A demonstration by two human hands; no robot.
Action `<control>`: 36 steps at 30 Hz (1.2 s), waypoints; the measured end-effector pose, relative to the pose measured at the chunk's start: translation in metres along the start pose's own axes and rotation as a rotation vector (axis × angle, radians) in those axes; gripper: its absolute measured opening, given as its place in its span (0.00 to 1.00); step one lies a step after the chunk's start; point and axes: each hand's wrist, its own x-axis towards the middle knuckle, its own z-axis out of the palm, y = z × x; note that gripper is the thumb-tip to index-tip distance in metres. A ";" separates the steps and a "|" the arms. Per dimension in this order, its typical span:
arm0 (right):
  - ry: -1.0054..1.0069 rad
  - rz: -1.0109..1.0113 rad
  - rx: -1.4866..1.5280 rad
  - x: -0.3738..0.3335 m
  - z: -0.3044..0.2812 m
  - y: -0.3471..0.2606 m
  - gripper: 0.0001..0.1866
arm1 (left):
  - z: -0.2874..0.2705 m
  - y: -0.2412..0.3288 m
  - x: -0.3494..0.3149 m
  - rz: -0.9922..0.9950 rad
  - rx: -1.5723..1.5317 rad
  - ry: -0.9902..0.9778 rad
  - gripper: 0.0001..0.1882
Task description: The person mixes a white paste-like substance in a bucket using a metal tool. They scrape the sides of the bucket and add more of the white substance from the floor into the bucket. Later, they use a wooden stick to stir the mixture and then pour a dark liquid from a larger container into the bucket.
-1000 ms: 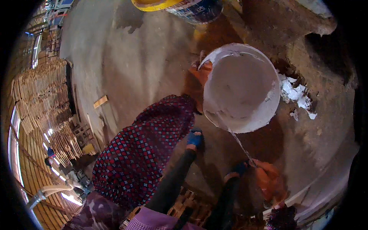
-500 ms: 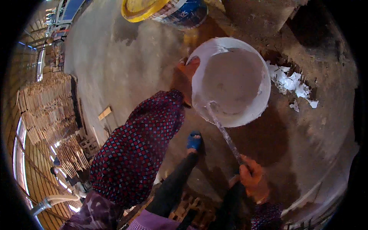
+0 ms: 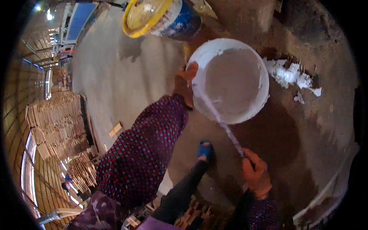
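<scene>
A round white bucket [image 3: 264, 92] coated inside with white residue stands ahead of me, a greyish-beige substance [image 3: 232, 80] in it. My left hand [image 3: 186, 82], in an orange glove, grips the bucket's left rim, its fingers over the edge. In my right hand [image 3: 256, 174], gloved in orange too, is the near end of a long thin stick [image 3: 229, 132] smeared with whitish matter. The stick slants over the near rim, and its blurred far end lies against the bucket's left inner wall, close to my left hand.
A blue bucket with a yellow rim [image 3: 147, 28] stands beyond. White scraps [image 3: 293, 76] lie on the floor right of the white bucket. Stacks of wooden slats [image 3: 57, 126] stand at the left, and a small wood piece [image 3: 115, 129] lies nearby. My blue-shod foot [image 3: 205, 149] is below the bucket.
The stick's far end has moved up and left along the inner wall, toward my left hand. My left hand keeps its grip on the rim. The view has shifted slightly.
</scene>
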 end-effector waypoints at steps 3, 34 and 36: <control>-0.033 0.409 0.123 -0.050 -0.036 -0.007 0.19 | 0.005 0.002 0.002 0.027 -0.017 -0.004 0.24; -0.080 -0.314 -0.487 -0.001 -0.018 -0.017 0.16 | 0.024 0.014 -0.019 -0.104 -0.105 0.053 0.15; -0.082 -0.438 -0.381 0.003 -0.008 0.015 0.16 | 0.034 0.028 -0.017 -0.027 0.024 0.016 0.15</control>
